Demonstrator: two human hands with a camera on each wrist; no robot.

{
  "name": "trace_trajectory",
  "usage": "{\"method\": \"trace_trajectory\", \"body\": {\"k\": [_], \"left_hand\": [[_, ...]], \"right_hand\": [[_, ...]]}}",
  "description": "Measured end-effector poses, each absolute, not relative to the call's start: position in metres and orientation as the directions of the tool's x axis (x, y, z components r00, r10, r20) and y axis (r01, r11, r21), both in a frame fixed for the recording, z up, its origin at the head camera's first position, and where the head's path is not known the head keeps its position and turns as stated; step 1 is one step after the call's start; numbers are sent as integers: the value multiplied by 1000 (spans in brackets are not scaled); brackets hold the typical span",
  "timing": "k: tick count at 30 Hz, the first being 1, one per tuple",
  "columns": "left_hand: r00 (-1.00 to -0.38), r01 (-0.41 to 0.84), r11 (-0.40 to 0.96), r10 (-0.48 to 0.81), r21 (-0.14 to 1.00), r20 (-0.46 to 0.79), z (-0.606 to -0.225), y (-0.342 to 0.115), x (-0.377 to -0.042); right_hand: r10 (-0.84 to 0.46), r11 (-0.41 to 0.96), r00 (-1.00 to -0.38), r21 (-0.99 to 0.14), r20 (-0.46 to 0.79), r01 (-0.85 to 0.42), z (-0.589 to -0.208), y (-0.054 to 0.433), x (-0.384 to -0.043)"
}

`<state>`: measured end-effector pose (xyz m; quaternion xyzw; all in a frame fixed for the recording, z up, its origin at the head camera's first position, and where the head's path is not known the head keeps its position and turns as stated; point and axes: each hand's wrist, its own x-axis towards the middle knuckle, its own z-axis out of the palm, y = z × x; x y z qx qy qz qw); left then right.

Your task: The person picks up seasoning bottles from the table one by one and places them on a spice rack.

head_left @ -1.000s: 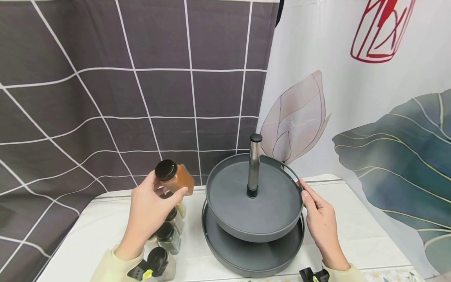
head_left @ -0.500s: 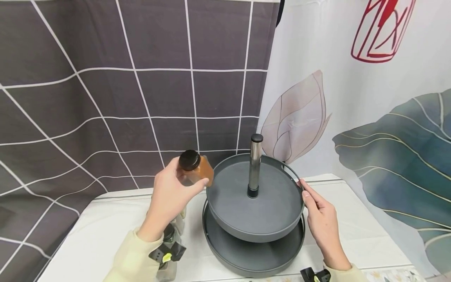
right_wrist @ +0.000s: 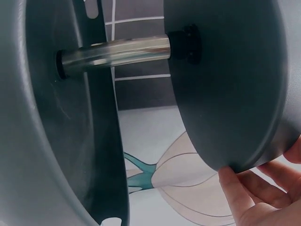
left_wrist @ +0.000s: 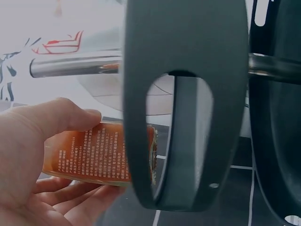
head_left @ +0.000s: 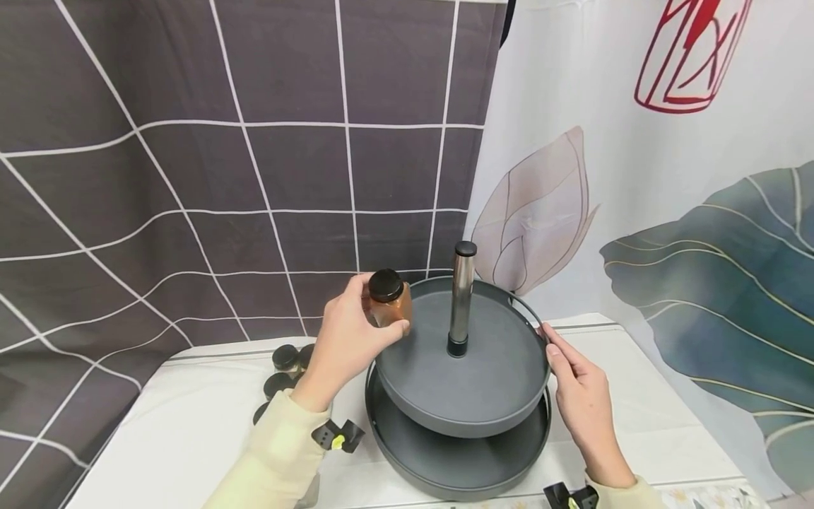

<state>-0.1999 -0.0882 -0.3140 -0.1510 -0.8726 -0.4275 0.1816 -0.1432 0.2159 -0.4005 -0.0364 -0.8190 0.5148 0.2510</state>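
My left hand (head_left: 348,338) holds a spice jar (head_left: 396,305) with a black lid and orange-brown powder. It hangs tilted over the left rim of a dark grey two-tier turntable rack (head_left: 490,385). Lines of small print on the jar's label (left_wrist: 96,153) show in the left wrist view, with the thumb across one side and the fingers beneath. On the other side, my right hand (head_left: 581,399) grips the upper tier's rim between thumb and fingers. From the right wrist view, the fingertips (right_wrist: 227,176) touch that tier's lower edge.
Several black-lidded jars (head_left: 278,385) stand on the white table (head_left: 172,417) left of the rack, partly behind my left arm. A steel post (head_left: 461,300) rises from the upper tier's middle. Behind hangs a grey checked cloth (head_left: 292,170) beside a white printed one (head_left: 553,92).
My left hand has carried the spice jar rightwards, from above the other jars to the upper tier's left rim. The right hand stays on the rim.
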Motion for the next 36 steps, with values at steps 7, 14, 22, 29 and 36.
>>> {"method": "trace_trajectory", "body": {"k": [7, 14, 22, 29, 36], "left_hand": [[-897, 405, 627, 132, 665, 421, -322, -82, -204], [-860, 458, 661, 163, 594, 483, -330, -82, -211], [-860, 465, 668, 183, 581, 476, -335, -83, -213], [-864, 460, 675, 190, 577, 466, -335, -83, -214], [-870, 449, 686, 191, 573, 454, -335, -82, -215]], "right_hand": [[307, 456, -872, -863, 381, -217, -399, 215, -142], [310, 452, -873, -866, 376, -213, -401, 215, -144], [309, 447, -871, -866, 382, -222, -400, 215, -144], [318, 440, -873, -873, 371, -211, -402, 215, -145], [324, 435, -871, -876, 370, -211, -402, 214, -145]]}}
